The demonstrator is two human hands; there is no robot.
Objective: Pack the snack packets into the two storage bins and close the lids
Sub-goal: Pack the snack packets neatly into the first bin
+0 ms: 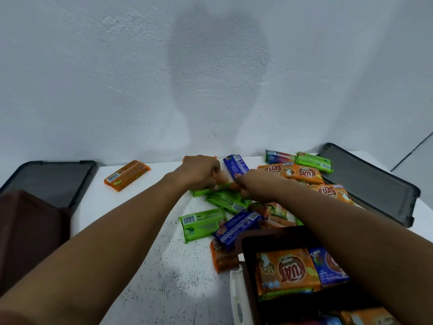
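Several snack packets in orange, green and blue lie heaped on the white table [150, 266]. My left hand [200, 171] and my right hand [260, 184] meet at the far side of the heap, both curled round an orange packet [222, 180] that lies over a green packet [225, 199]. A brown bin [246, 240] at the near right holds an orange packet [288, 270] and a blue packet [328, 266]. A second brown bin [30, 231] stands at the left, its inside hidden. One orange packet [127, 175] lies alone at the far left.
A dark grey lid [375, 184] lies flat at the right edge of the table, another dark lid [49, 181] at the far left behind the left bin. A white latch [237, 299] hangs on the right bin's side. A white wall stands close behind the table.
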